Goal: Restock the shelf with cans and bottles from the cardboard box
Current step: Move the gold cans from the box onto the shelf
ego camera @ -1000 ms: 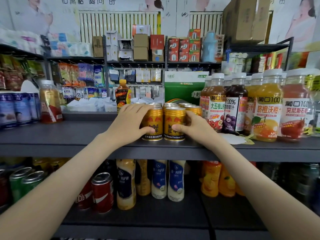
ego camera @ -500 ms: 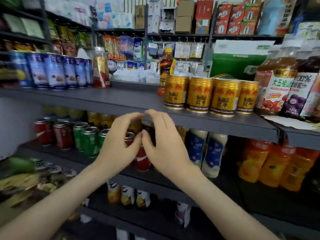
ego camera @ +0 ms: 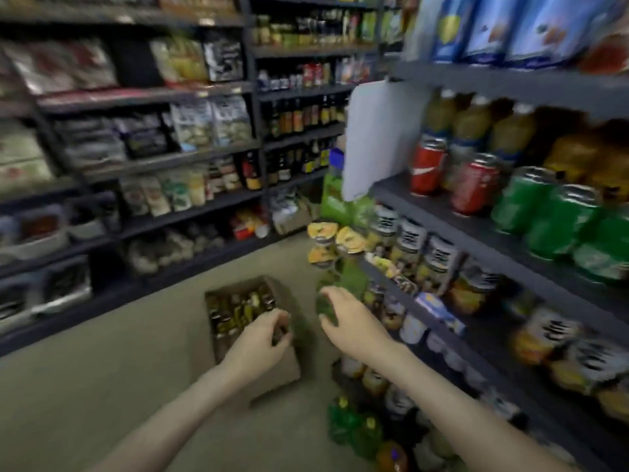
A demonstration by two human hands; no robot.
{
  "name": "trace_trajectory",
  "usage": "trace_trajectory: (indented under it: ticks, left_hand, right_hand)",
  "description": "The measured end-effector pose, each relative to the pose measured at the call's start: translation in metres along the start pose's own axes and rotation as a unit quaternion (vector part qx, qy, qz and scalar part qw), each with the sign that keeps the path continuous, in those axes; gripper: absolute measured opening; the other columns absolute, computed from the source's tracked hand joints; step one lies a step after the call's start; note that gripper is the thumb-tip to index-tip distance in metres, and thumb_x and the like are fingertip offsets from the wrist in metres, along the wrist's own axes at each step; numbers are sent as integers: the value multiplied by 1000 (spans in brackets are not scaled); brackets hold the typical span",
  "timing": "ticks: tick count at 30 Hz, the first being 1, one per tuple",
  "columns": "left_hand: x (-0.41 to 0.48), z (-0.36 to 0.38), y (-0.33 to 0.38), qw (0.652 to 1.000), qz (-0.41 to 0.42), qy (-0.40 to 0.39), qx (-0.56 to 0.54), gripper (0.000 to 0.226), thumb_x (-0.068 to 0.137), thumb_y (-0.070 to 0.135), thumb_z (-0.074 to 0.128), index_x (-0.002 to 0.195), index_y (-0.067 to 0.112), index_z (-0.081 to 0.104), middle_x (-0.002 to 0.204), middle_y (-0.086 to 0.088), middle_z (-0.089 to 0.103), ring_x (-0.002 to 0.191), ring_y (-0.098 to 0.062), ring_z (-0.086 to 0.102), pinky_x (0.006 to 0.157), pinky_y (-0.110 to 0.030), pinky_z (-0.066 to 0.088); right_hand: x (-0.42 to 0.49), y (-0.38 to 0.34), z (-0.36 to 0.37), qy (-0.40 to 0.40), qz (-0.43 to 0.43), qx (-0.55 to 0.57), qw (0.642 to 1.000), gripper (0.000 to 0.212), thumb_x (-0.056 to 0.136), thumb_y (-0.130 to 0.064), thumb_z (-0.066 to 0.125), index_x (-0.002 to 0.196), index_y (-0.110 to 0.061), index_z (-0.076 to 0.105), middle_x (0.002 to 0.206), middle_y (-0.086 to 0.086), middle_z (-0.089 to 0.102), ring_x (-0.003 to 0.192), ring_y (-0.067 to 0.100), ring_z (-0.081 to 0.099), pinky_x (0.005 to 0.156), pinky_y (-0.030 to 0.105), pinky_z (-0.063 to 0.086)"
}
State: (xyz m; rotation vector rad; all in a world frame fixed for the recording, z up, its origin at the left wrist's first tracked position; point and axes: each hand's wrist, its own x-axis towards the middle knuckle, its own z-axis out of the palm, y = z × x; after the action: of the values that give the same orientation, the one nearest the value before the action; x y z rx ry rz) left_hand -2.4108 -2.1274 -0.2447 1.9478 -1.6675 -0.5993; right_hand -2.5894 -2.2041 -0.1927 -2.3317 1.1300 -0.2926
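Note:
The view is motion-blurred. An open cardboard box (ego camera: 272,376) stands on the floor, packed with several dark cans (ego camera: 238,311). My left hand (ego camera: 258,342) hovers over the box's near right corner, its fingers loosely curled, and holds nothing. My right hand (ego camera: 350,321) is just right of the box with its fingers relaxed, in front of green packs at the rack's foot, also holding nothing. The dark shelf rack (ego camera: 476,240) runs along the right, carrying red cans (ego camera: 427,168) and green cans (ego camera: 544,216).
Another rack of snack bags and bottles (ego camera: 153,158) lines the left and far side of the aisle. Green bottles (ego camera: 350,427) stand on the floor by the right rack's base. Beige floor (ego camera: 102,386) lies left of the box. A white card (ego camera: 377,137) hangs on the rack's end.
The view has swung left and down from the shelf of gold cans to the floor. Both hands have dropped away from the shelf and now hang over the cardboard box.

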Motion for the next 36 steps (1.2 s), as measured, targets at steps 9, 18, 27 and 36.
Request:
trace_trajectory:
  ticks: [9, 18, 27, 36]
  left_hand:
    - [33, -38, -176, 976, -216, -25, 28, 36, 94, 25, 53, 129, 14, 50, 124, -10, 57, 112, -27, 58, 89, -30, 44]
    - [166, -17, -338, 932, -350, -88, 47, 40, 98, 25, 44, 136, 16, 38, 128, -9, 54, 114, -28, 55, 88, -32, 45]
    - [329, 39, -510, 893, -365, -211, 156, 49, 97, 22, 41, 143, 15, 27, 144, -5, 32, 126, -22, 41, 99, -32, 40]
    - [409, 151, -679, 870, -317, -281, 251, 58, 94, 16, 46, 146, 11, 22, 147, -10, 29, 130, -27, 37, 99, -40, 42]
  right_hand:
    - [171, -22, 129, -117, 25, 3, 993, 47, 98, -23, 47, 142, -18, 33, 142, 1, 39, 122, 23, 48, 88, 30, 42]
    - [384, 40, 271, -256, 72, 33, 963, 60, 94, -13, 52, 148, -23, 28, 148, 2, 38, 122, 19, 52, 95, 34, 48]
    - [550, 125, 423, -308, 105, 12, 946, 73, 90, -17, 60, 150, -29, 18, 147, -3, 37, 132, 16, 43, 104, 39, 45]
    - [593, 223, 569, -293, 162, -76, 939, 64, 94, -18, 52, 149, -14, 19, 148, 9, 35, 130, 24, 40, 101, 34, 39]
